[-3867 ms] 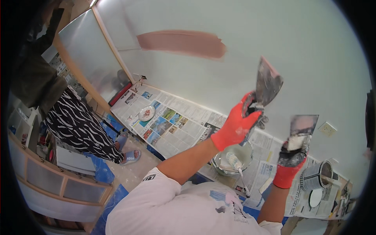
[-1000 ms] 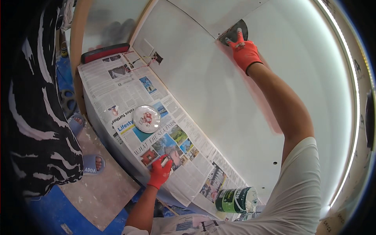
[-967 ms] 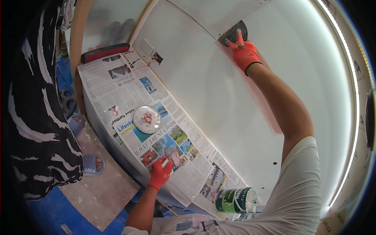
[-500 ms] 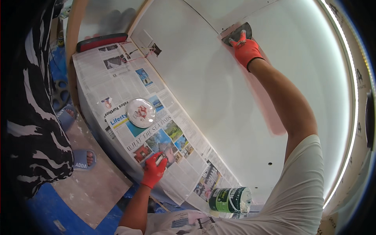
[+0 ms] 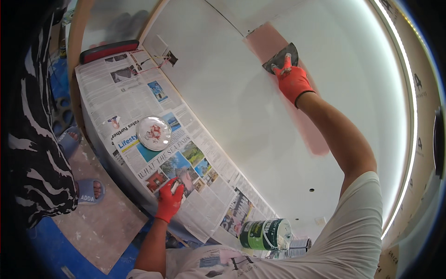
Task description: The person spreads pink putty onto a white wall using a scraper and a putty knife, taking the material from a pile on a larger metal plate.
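My right hand (image 5: pixel 293 80), in a red glove, presses a dark filling knife (image 5: pixel 281 57) against the white wall. Its fingers lie spread along the blade, which rests on a long smear of pink filler (image 5: pixel 265 39). Pink runs both above and below the knife. Over the newspaper-covered worktop, my left hand (image 5: pixel 170 197), also red-gloved, closes around what looks like a second filling knife (image 5: pixel 186 180) with pinkish filler on it; its outline blends with the printed pictures. A round clear lid (image 5: pixel 154 133) holding reddish-pink filler scraps lies farther along the newspaper.
A green-and-white paint bucket (image 5: pixel 265 234) stands at the near end, a smaller can (image 5: pixel 298 246) beside it. Wires poke from a wall opening (image 5: pixel 172 58). A red-and-black bar-shaped object (image 5: pixel 109 51) lies at the far end. At left stands a person in patterned clothing (image 5: pixel 39 139) and blue slippers.
My right hand has drawn the knife down the wall, uncovering a smooth pink patch above it. My left hand stays over the newspaper. The view has shifted slightly.
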Demonstrator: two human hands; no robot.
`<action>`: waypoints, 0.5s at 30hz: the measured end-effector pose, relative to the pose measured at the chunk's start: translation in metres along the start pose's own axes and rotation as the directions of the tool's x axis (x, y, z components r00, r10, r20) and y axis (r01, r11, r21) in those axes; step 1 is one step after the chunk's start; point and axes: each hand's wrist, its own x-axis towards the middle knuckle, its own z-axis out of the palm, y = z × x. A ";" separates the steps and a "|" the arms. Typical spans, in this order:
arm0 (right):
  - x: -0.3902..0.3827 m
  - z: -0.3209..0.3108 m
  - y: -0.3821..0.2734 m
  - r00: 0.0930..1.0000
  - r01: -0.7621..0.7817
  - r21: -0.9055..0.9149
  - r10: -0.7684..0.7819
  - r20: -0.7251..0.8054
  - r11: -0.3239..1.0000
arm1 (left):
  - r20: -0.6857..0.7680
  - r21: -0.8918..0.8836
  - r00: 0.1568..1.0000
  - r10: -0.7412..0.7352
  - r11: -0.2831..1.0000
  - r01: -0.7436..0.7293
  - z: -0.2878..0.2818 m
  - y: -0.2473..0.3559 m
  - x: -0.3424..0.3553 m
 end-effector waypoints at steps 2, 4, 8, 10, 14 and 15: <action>-0.004 0.027 0.001 1.000 0.002 0.075 -0.003 0.016 0.997 | 0.005 0.010 1.000 0.021 1.000 -0.021 0.003 0.001 -0.001; -0.008 0.047 0.003 1.000 0.008 0.149 -0.009 0.002 0.989 | 0.018 0.018 0.999 0.034 0.999 -0.034 0.004 0.003 0.000; -0.030 0.066 0.009 0.992 0.078 0.266 -0.049 -0.114 0.961 | 0.019 -0.015 0.999 -0.040 0.999 0.040 0.005 0.005 -0.001; -0.047 0.056 0.007 0.997 0.045 0.099 -0.039 -0.063 0.994 | 0.004 -0.026 0.999 -0.041 0.999 0.041 0.004 -0.001 -0.002; -0.076 0.061 0.008 0.999 0.049 0.023 -0.048 -0.021 0.999 | -0.020 -0.015 0.998 -0.055 0.998 0.055 0.005 0.013 -0.003; -0.076 0.072 0.008 0.998 0.050 0.066 -0.046 -0.050 0.997 | -0.025 -0.017 0.998 -0.061 0.998 0.060 0.006 0.015 -0.004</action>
